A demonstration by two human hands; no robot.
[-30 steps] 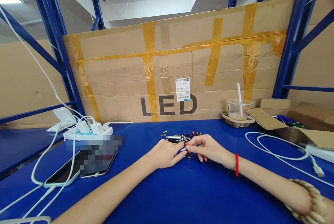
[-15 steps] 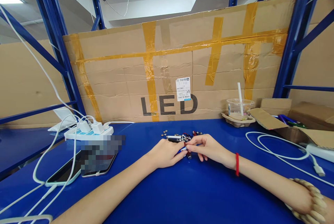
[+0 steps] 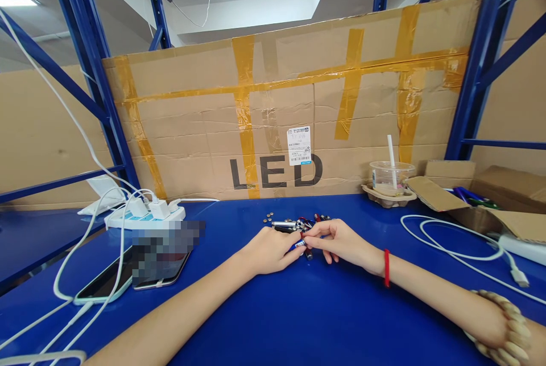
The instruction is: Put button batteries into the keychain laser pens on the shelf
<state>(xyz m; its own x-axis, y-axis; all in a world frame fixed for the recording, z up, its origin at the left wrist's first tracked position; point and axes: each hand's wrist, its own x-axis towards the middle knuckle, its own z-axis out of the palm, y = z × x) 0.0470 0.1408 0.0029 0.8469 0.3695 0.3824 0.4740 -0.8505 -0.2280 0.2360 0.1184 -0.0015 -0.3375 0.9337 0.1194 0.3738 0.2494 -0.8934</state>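
Two bare hands meet near the back of a smooth, glossy blue desk (image 3: 315, 320), its surface running from them toward us between the arms. Behind, a creased brown cardboard panel (image 3: 205, 144) with amber tape and black "LED" lettering walls the far edge. On our left, room ends at a white plastic power strip (image 3: 115, 220) and two flat, dark-screened phones (image 3: 106, 275); on our right, at a looped white cable (image 3: 430, 238) and an open brown cardboard box (image 3: 439, 196). A clear plastic cup (image 3: 379, 178) with a white straw sits in a moulded pulp tray (image 3: 386, 202).

Just behind the fingers: a jumble of shiny silver, black and red metallic tubes (image 3: 284, 224), with small round discs (image 3: 268, 218) scattered beside it. Between the fingertips: a small blue cylinder with a white marking (image 3: 300, 244), tilted, partly hidden. Left hand (image 3: 271, 250) grasps it, thumb against finger; right hand (image 3: 341, 243) pinches its far end.
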